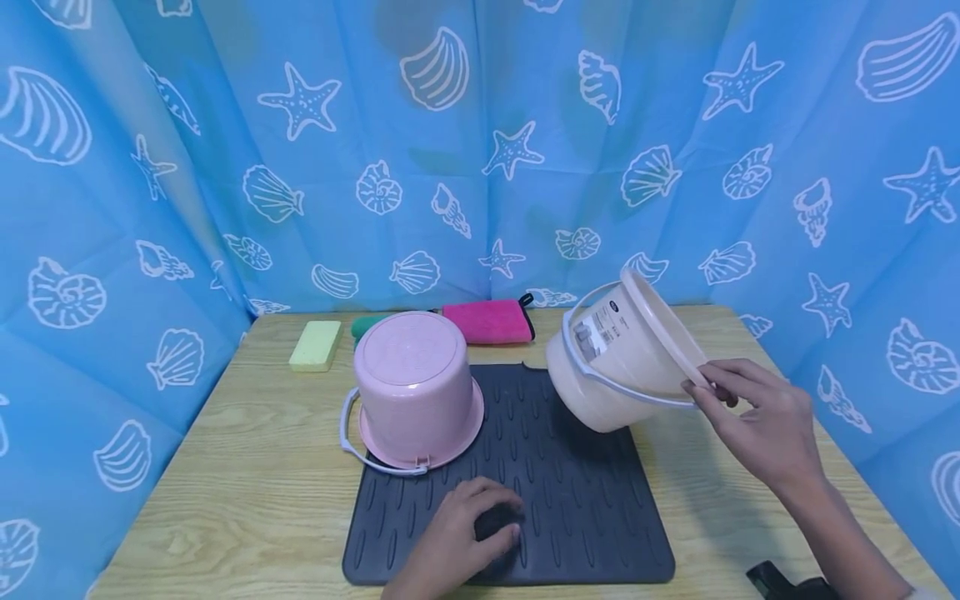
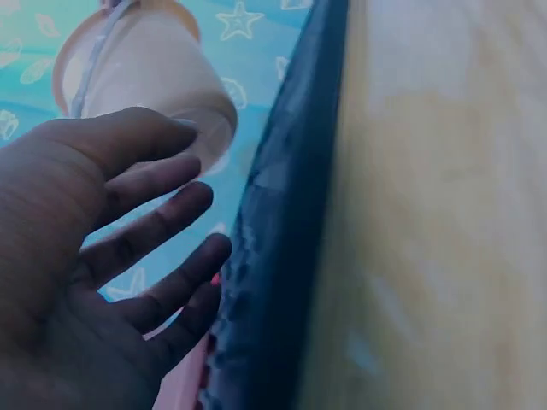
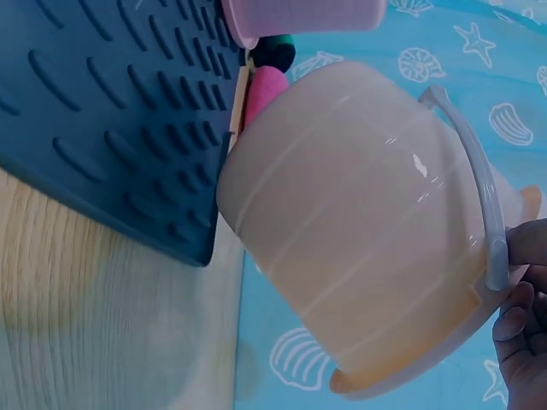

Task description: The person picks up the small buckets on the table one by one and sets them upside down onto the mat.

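Blue curtain [image 1: 525,208] beyond | your right hand [image 1: 761,417] pinches cream bucket [image 1: 592,379] by its rim, bucket to its left | your left hand [image 1: 467,533] hangs loose above black mat [image 1: 592,517], upturned pink bucket [image 1: 412,400] beyond it

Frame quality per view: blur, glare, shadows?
Head: mostly sharp, soft shadow on the dark mat below the cream bucket; left wrist: dim, left hand in shade, wood tabletop blurred with pale streaks; right wrist: bluish cast, small bright glint on the cream bucket.
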The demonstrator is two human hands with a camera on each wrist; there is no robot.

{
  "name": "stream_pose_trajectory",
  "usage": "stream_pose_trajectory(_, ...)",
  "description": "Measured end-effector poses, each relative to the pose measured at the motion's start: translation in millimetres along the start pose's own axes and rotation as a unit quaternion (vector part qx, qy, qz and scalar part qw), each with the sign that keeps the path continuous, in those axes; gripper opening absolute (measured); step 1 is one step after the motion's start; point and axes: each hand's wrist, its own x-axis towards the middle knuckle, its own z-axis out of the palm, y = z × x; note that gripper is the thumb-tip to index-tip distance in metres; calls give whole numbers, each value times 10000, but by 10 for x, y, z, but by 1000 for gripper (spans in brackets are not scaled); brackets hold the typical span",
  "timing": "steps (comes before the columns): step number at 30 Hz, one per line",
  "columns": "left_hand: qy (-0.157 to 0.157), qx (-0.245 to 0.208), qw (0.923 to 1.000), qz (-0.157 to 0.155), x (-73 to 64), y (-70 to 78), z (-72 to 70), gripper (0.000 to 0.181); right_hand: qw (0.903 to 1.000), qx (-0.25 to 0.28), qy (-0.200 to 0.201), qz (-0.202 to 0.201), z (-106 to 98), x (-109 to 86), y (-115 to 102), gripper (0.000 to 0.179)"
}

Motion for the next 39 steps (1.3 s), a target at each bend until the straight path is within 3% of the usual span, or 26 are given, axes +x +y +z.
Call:
stream_pose_trajectory(4, 365, -639, 9971, 174, 80, 59, -61, 30, 9996, 60, 6, 260, 30, -16, 44, 27)
stream_pose_trajectory(11, 903, -906, 9913, 313, 378, 114, -126, 50, 9982, 228, 93, 553, 99, -21, 34, 23)
stream_pose_trajectory(17, 1228, -1470, 9814, 134, 672, 126, -108, 69, 9955, 380, 143, 855, 143, -33, 20, 21)
stream_pose_trajectory(28, 1397, -1920, 9714, 9, 1195, 147, -105, 94, 9810, 758, 139, 1779, 203, -59, -30, 17)
stream_pose_trajectory(39, 1173, -2660, 9568, 99, 1454, 184, -163, 104, 9601, 1203, 59, 2522, 261, -76, -38, 23)
